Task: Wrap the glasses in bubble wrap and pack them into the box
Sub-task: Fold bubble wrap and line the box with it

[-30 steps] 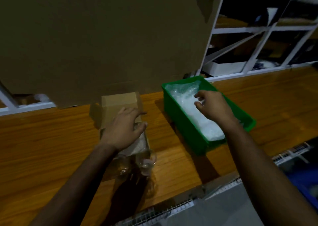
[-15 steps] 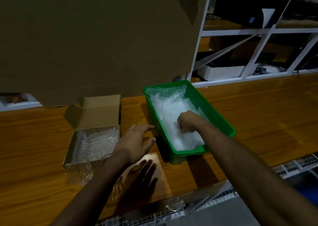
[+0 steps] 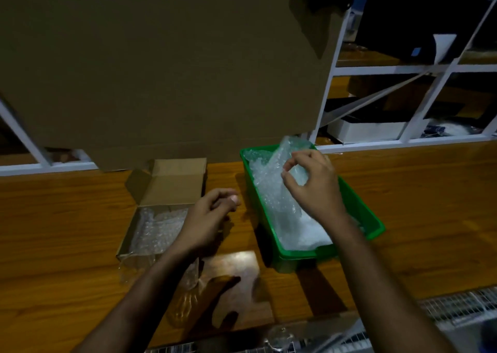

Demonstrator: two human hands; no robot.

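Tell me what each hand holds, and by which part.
The right hand pinches a bubble wrap sheet near its upper edge, above the green bin. The left hand holds nothing.

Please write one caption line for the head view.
Right hand lifts bubble wrap sheet from green bin; left hand hovers beside open box.

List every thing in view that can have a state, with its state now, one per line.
cardboard box: lid open, bubble-wrapped item inside
green bin: open, holding bubble wrap
bubble wrap sheet: partly lifted out of the bin
right hand: pinches the sheet
left hand: loosely curled, holds nothing
glasses: unwrapped, on the table
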